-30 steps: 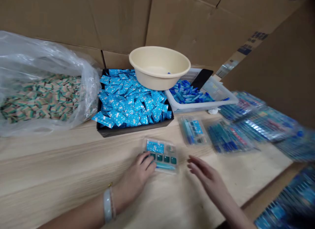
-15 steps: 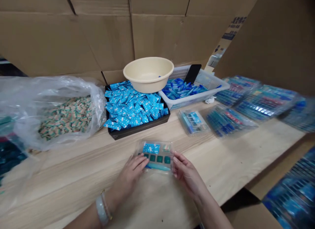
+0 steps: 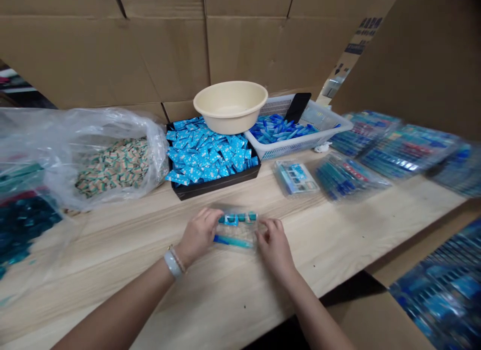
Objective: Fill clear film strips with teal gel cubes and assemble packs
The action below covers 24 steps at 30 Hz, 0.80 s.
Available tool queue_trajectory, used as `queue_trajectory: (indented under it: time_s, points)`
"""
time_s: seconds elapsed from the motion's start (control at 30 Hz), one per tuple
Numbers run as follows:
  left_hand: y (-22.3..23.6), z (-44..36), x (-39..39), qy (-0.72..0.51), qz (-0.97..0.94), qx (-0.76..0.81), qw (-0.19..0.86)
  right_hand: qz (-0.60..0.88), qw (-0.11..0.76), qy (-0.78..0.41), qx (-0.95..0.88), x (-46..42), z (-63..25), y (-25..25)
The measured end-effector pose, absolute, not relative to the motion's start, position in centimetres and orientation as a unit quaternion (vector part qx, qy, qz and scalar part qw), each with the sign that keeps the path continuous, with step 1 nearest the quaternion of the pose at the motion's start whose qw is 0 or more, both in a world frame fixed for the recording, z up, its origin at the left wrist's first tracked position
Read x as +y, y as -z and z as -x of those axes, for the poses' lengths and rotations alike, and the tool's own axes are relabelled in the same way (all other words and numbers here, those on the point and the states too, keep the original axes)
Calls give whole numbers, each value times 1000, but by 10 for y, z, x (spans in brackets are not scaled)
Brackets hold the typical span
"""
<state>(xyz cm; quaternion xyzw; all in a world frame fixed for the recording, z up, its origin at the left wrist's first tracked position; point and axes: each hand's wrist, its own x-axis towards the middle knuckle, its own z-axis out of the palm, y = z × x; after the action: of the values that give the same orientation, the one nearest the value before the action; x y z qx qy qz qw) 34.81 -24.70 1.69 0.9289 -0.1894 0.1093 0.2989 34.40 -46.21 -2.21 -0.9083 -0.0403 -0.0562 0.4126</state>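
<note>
A clear plastic pouch (image 3: 240,230) is held between my two hands just over the wooden table. Inside it, small green squares and a blue packet are bunched along the far side, while a blue pen-like stick (image 3: 233,241) lies along the near side. My left hand (image 3: 201,229) wraps its fingers round the pouch's left end. At the right edge, my right hand (image 3: 273,239) pinches the plastic between thumb and fingers. Beyond the hands stands a black box (image 3: 221,182) heaped with blue packets (image 3: 206,152).
A cream basin (image 3: 231,107) rests on the black box and a white basket (image 3: 300,144) of blue sticks. Filled pouches (image 3: 349,177) lie to the right. On the left are a plastic bag (image 3: 156,149) of small tan-and-green pieces and a bag of dark green pieces (image 3: 26,224).
The green squares and blue packet have shifted to the pouch's far side. My left hand has moved from lying over the pouch to gripping its left end.
</note>
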Motion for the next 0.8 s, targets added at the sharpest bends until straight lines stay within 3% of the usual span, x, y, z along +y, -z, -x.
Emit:
queue_trajectory:
  time_s: [0.23,0.57,0.7,0.8]
  points:
    - [-31,-366,-244,-121,-941,-214,232,938,295,15,-181,-468,-357,3]
    - [-35,-382,-242,-91,-944,-226,222,902,-2,-90,-423,-454,-407,-13]
    - [-39,-385,-239,-76,-942,-224,237,895,-28,-100,-433,-453,-414,-11]
    - [-42,-386,-235,-68,-942,-224,239,906,33,-82,-413,-458,-415,-5]
